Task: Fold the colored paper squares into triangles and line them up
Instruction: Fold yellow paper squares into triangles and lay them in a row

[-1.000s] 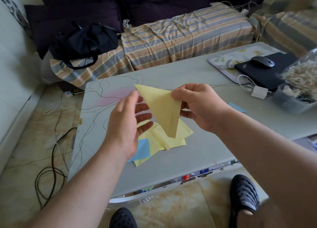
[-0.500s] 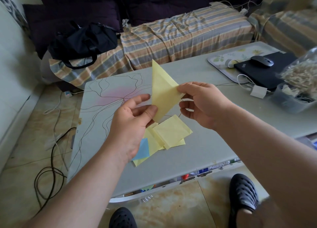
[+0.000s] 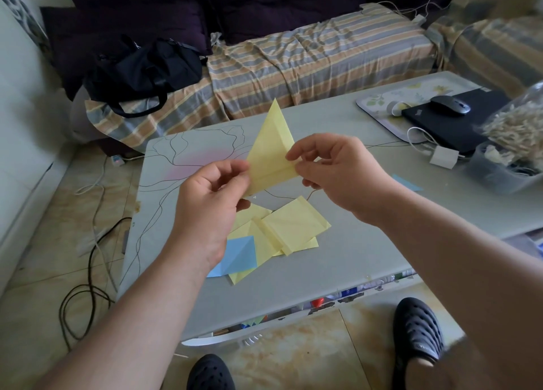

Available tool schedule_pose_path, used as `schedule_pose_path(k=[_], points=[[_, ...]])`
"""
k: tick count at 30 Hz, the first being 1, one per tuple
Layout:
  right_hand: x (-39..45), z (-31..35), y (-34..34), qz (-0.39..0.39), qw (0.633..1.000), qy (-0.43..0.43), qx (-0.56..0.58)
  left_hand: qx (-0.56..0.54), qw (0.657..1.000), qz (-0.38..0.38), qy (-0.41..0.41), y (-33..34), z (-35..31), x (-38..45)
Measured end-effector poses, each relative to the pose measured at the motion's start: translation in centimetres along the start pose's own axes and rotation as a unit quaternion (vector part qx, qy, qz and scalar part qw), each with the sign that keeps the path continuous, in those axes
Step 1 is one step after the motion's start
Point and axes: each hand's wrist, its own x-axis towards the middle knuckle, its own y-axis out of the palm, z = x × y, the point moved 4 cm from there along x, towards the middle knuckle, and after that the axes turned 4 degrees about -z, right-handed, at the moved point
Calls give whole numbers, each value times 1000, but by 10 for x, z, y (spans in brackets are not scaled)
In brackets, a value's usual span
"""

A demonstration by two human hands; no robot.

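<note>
A yellow paper folded into a triangle (image 3: 271,151) is held up in the air above the grey table (image 3: 338,260), its sharp tip pointing up. My left hand (image 3: 211,189) pinches its lower left corner. My right hand (image 3: 338,169) pinches its right corner. Below them on the table lies a loose pile of yellow paper squares (image 3: 291,228) with visible creases. A blue paper square (image 3: 238,256) sticks out at the pile's left, partly behind my left wrist.
At the table's far right stand a black laptop (image 3: 440,125) with a mouse (image 3: 449,106), a white charger (image 3: 443,157) and a plastic tub (image 3: 499,172). A small blue scrap (image 3: 407,182) lies near my right forearm. A striped sofa with a black bag (image 3: 141,72) is behind. Cables run over the floor at left.
The yellow triangle has been turned from tip-down to tip-up. My left hand has shifted from open fingers beside it to a pinch on its lower left corner.
</note>
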Motion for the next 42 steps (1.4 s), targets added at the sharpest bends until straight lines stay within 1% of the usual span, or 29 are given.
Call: schedule_pose_path(k=[5, 9, 11, 15, 17, 19, 21, 23, 27, 29, 31, 33, 34, 35, 38, 42], points=[[-3, 2, 2, 8, 1000, -3, -5, 17, 1000, 1, 11, -1, 0, 0], [-6, 1, 5, 69, 998, 2, 12, 8, 1000, 0, 1, -2, -1, 0], [-7, -1, 7, 90, 996, -3, -10, 5, 1000, 4, 4, -1, -2, -1], [-8, -2, 11, 95, 995, -18, -35, -15, 1000, 11, -7, 1, -3, -3], [-7, -3, 10, 97, 995, -17, -25, -47, 998, 14, -30, 3, -3, -4], [-6, -5, 9, 105, 994, -9, 3, -56, 998, 16, -29, 3, -3, -4], [-4, -7, 8, 108, 993, 8, 45, -35, 999, 14, -5, 1, -3, -3], [-3, -6, 6, 94, 993, 16, 73, 9, 1000, 4, 21, -3, -2, 0], [1, -7, 0, 25, 997, 7, 69, 122, 990, -4, 71, -8, -2, -1], [3, -7, -4, -25, 999, -8, 34, 179, 979, -6, 99, -7, -4, -4], [3, -6, -8, -73, 993, -56, -77, 229, 965, -1, 127, -7, -5, -7], [0, -1, -6, -91, 960, -145, -220, 261, 954, 13, 147, -5, -5, -9], [-3, 0, -2, -83, 941, -183, -271, 274, 949, 19, 155, -3, -5, -10], [-5, -1, 3, -66, 929, -200, -305, 285, 944, 24, 164, -1, -5, -12], [-9, -4, 13, -21, 921, -191, -340, 315, 928, 33, 194, 4, -7, -16], [-8, -4, 15, -9, 926, -182, -329, 325, 921, 36, 212, 5, -8, -18]])
